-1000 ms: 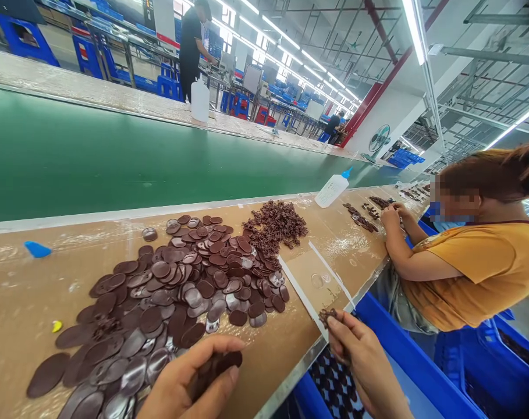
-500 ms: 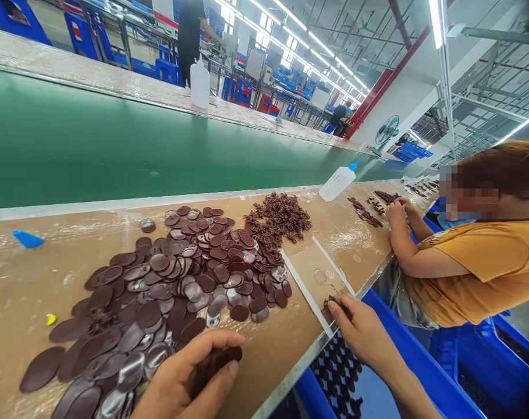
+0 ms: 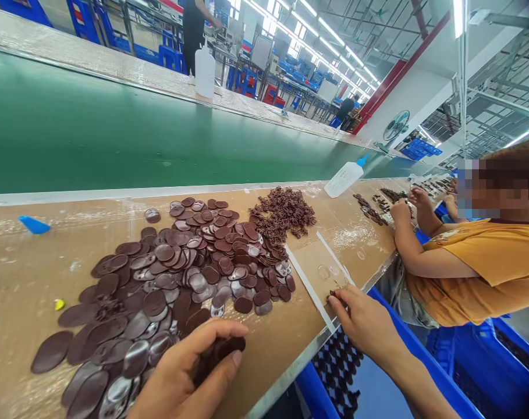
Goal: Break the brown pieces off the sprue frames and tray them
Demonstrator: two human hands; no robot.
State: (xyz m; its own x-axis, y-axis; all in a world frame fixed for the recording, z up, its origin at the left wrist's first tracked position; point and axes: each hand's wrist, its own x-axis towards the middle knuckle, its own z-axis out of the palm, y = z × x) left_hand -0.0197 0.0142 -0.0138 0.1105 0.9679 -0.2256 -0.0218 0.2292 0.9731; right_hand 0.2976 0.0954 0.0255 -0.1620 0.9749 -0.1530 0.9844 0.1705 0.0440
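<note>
My left hand (image 3: 190,372) is curled around a dark brown oval disc (image 3: 231,348), its thumb and forefinger at the rim; more discs may be hidden in the palm. Beside it spreads a large pile of brown oval discs (image 3: 223,247), some with a shiny face. My right hand (image 3: 371,329) pinches a small dark brown piece (image 3: 333,294) low over the tabletop, near a smear of clear liquid between two white tape strips (image 3: 310,285). Behind that lies a heap of small curly brown pieces (image 3: 286,212).
A glue-type bottle (image 3: 343,179) with a blue tip lies past the tape. A blue cap (image 3: 34,224) and a yellow bit (image 3: 59,304) lie left. Beyond runs a green belt (image 3: 159,154). A blue crate (image 3: 316,387) with dark pieces stands below; a co-worker in orange (image 3: 478,267) sits right.
The view has shifted slightly. My right hand has turned a little over the small piece, and the co-worker's hands have moved apart. My left hand keeps its hold.
</note>
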